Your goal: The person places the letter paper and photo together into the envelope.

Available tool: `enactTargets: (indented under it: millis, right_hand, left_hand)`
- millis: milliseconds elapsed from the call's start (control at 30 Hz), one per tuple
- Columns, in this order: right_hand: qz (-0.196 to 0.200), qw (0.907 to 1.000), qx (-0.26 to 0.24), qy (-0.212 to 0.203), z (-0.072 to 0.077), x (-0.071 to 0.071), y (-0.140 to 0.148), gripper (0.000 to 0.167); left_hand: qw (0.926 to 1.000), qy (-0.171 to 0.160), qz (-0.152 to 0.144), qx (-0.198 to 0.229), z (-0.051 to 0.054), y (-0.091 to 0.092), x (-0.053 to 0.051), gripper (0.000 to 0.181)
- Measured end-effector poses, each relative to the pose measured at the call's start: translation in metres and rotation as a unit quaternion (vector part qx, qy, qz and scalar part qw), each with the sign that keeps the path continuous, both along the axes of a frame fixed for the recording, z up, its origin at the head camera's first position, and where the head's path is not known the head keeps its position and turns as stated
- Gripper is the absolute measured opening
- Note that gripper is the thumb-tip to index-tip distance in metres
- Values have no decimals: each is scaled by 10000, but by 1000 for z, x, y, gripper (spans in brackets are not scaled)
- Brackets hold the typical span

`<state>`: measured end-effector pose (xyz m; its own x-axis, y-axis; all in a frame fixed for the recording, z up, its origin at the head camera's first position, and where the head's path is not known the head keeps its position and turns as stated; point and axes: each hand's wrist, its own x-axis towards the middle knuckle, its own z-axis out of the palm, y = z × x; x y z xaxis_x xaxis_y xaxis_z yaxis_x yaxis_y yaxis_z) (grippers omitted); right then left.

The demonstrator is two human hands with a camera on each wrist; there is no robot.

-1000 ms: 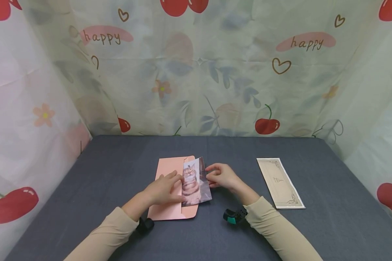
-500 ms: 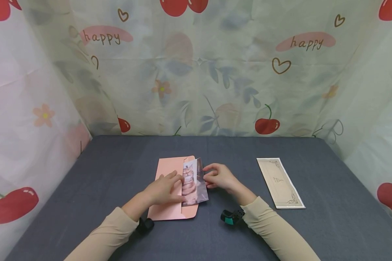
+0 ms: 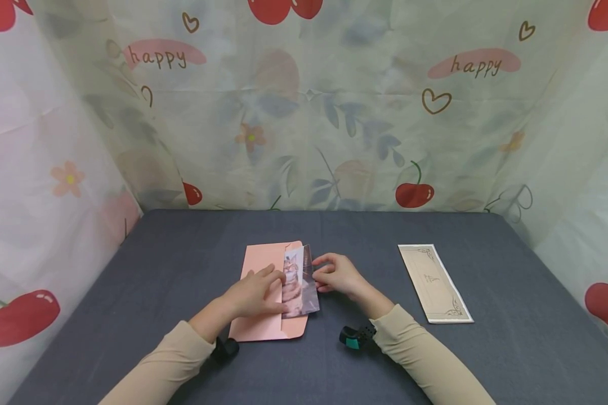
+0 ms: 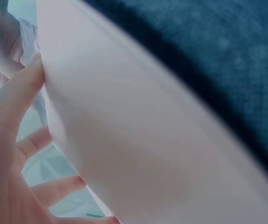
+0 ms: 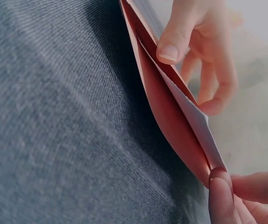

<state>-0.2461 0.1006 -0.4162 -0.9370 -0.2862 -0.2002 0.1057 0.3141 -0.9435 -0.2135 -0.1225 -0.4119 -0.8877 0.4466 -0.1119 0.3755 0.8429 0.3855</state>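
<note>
A pink envelope [image 3: 257,256] lies on the table with its mouth toward the right. Partly inside that mouth is a photo card [image 3: 293,287] printed with a cat, its grey right strip sticking out. My left hand [image 3: 253,292] rests over the envelope, fingers spread, with thumb and forefinger at the edge of the mouth. Thumb and fingers of my right hand [image 3: 339,274] pinch the card's outer edge. In the right wrist view the envelope [image 5: 164,123] gapes around the card [image 5: 196,119]. The part of the card deeper inside is hidden.
A beige folded paper [image 3: 430,284] with ornamented corners lies on the table to the right. Dark grey cloth covers the table [image 3: 192,242]. Printed curtains [image 3: 334,112] enclose the back and both sides. Black wrist cameras sit under both wrists.
My right hand has moved a little to the left with the photo card, so less of the card sticks out of the envelope. The left hand and the envelope stay in place.
</note>
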Motion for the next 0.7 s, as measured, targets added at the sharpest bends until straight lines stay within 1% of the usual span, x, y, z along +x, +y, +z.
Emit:
enactTargets:
  millis: [367, 567, 700]
  right_hand:
    - [-44, 9999, 11, 105, -3, 0, -8, 31]
    - [24, 9998, -124, 129, -6, 0, -11, 31]
    - [49, 9997, -203, 115, -6, 1, -13, 32]
  left_hand:
    - [10000, 34, -55, 42, 1, 0, 2, 50]
    - [10000, 8, -16, 33, 1, 0, 2, 52]
    - [9999, -6, -44, 129, 1, -1, 2, 51]
